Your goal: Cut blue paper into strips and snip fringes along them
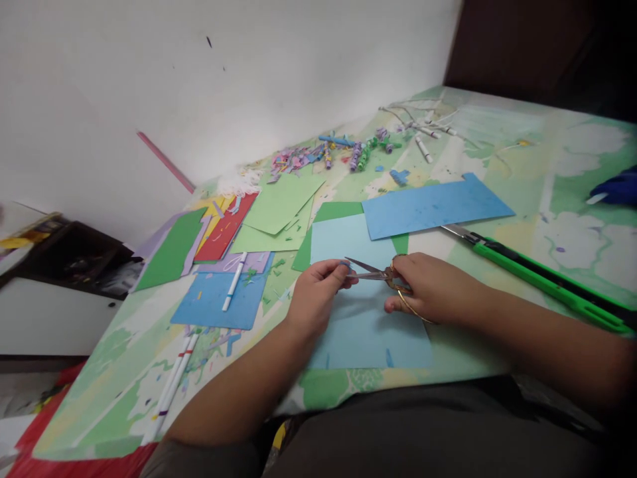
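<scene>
Frame centre: my left hand (318, 292) pinched a small blue paper scrap (344, 265) between thumb and fingertips. My right hand (430, 289) curled through gold-handled metal scissors (373, 273). A green plastic utility knife (547, 282) lay at right.

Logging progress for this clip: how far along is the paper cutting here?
Done: small rolled paper pieces lie at the far side of the table. In hand: the right hand works scissors on a small blue piece pinched by the left hand, over a light blue sheet. Left: the darker blue sheet and pale green sheets behind look mostly whole.
</scene>
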A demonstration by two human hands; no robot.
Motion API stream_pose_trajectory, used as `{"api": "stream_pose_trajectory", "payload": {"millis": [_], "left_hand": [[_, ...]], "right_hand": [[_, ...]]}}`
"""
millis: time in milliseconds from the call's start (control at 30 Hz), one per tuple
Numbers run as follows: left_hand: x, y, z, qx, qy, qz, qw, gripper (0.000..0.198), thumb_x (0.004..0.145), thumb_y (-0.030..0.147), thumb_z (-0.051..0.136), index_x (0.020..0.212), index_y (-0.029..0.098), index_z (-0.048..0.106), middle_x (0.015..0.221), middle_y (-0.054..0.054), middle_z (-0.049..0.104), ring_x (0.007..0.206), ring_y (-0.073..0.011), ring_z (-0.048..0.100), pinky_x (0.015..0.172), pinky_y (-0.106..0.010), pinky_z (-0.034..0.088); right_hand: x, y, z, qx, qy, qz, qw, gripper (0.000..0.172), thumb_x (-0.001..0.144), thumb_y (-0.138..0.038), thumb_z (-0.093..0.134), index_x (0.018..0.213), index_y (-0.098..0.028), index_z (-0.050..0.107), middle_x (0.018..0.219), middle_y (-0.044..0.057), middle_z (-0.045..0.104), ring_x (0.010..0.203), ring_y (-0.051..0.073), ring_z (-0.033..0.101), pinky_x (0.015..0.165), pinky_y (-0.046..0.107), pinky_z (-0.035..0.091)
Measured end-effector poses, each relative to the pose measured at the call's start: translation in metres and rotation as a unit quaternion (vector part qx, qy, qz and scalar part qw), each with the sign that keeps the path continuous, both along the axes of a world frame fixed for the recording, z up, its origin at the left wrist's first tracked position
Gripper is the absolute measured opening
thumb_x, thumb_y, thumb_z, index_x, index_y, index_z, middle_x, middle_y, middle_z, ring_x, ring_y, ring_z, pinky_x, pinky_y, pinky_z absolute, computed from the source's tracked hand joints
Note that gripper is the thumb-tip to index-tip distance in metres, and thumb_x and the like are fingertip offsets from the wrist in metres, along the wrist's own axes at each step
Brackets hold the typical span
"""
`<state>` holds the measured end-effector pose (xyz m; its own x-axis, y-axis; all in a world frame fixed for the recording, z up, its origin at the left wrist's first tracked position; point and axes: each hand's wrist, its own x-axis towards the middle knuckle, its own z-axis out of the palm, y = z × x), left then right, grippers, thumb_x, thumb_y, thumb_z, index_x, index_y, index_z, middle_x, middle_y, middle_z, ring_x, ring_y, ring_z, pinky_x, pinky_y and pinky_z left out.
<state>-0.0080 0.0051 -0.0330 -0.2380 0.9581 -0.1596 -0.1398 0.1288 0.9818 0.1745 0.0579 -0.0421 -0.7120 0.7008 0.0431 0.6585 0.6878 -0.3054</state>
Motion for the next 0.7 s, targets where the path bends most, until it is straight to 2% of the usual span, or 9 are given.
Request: {"api": "stream_pose_trajectory", "payload": {"millis": [133, 433, 567, 700], "left_hand": [[-0.0001, 0.0021, -0.0013, -0.02, -0.097, 0.023, 0.995, 0.019, 0.061, 0.027, 0.068, 0.07, 0.012, 0.06, 0.061, -0.001, 0.062, 0.058, -0.0103, 0.058, 0.063, -0.026, 0.045], [0.0045, -0.0018, 0.0057, -0.014, -0.106, 0.025, 0.994, 0.015, 0.062, 0.025, 0.065, 0.064, 0.012, 0.057, 0.056, 0.0, 0.058, 0.056, -0.0092, 0.055, 0.063, -0.026, 0.045], [0.0027, 0.0, 0.0052, -0.011, -0.064, 0.02, 0.998, 0.012, 0.064, 0.022, 0.059, 0.059, 0.014, 0.054, 0.052, 0.002, 0.054, 0.053, -0.0083, 0.052, 0.06, -0.024, 0.042], [0.0008, 0.0025, 0.0039, -0.037, 0.073, 0.008, 0.997, 0.016, 0.065, 0.02, 0.05, 0.05, 0.016, 0.05, 0.049, 0.004, 0.05, 0.053, -0.0083, 0.048, 0.058, -0.022, 0.039]], "right_hand": [[0.0004, 0.0034, 0.0005, -0.019, -0.008, -0.019, 1.0, 0.04, 0.069, -0.058, 0.049, 0.073, -0.018, 0.049, 0.069, 0.005, 0.055, 0.064, 0.019, 0.049, 0.051, 0.026, 0.029], [0.0, 0.0009, 0.0049, -0.028, -0.059, -0.042, 0.997, 0.043, 0.068, -0.062, 0.045, 0.064, -0.02, 0.048, 0.059, 0.002, 0.054, 0.053, 0.016, 0.045, 0.045, 0.025, 0.021], [0.0012, 0.0031, 0.0075, -0.051, -0.048, -0.057, 0.996, 0.039, 0.068, -0.059, 0.047, 0.061, -0.021, 0.045, 0.057, 0.002, 0.052, 0.051, 0.015, 0.042, 0.045, 0.025, 0.022], [0.0066, 0.0066, 0.0075, -0.056, 0.041, -0.074, 0.995, 0.037, 0.07, -0.055, 0.047, 0.058, -0.021, 0.039, 0.055, 0.0, 0.047, 0.052, 0.015, 0.041, 0.046, 0.025, 0.024]]}}
